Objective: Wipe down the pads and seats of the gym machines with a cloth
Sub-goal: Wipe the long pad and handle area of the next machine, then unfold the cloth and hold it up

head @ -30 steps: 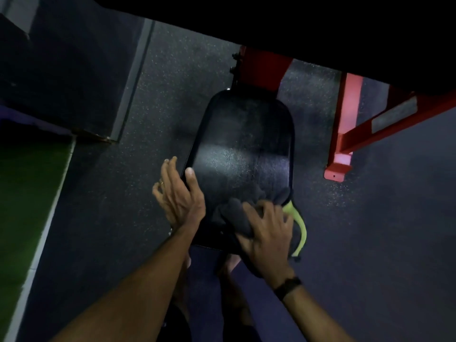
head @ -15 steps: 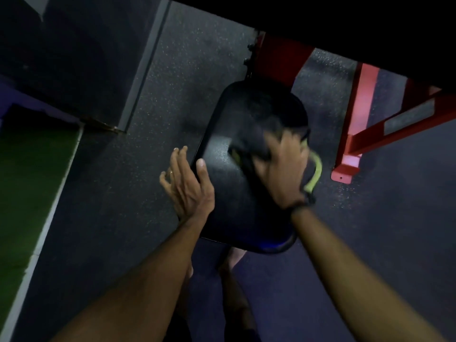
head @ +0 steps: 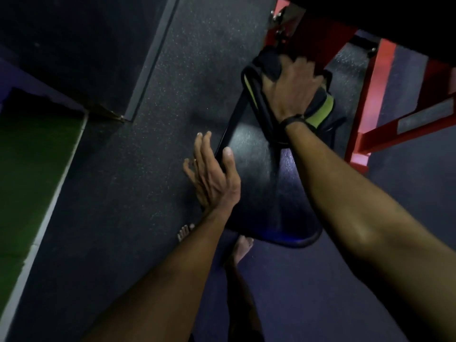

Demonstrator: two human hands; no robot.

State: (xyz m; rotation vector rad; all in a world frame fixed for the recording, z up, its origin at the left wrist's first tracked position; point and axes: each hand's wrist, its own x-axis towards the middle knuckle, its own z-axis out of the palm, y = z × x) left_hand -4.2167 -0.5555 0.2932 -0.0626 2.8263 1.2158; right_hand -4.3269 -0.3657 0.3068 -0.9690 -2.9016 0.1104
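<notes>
Black seat pad [head: 256, 183] sits centre-right, w/ a glossy patch of light near its middle and a bluish sheen at the near edge.

R hand [head: 288, 87] is at the far end of the pad, palm down, fingers curled over a dark cloth [head: 270, 66] w/ yellow-green parts [head: 320, 109] showing by the wrist and at the far-left corner of the pad. Hand grasps/presses the cloth onto the pad; black band on the wrist [head: 293, 120].

L hand [head: 212, 174] is on the pad's left edge, about halfway along: thumb lies on top of the pad, fingers straight and spread down the side, not clenched, holding nothing. Ring on one finger.

Red machine frame [head: 377, 95] stands to the right and far side of the pad; a red post w/ bolts [head: 277, 16] rises just beyond the far end. Dark speckled floor [head: 153, 144] all round. Green turf strip [head: 32, 156] w/ pale border at far left. Bare feet [head: 243, 248] on the floor just near of the pad.
</notes>
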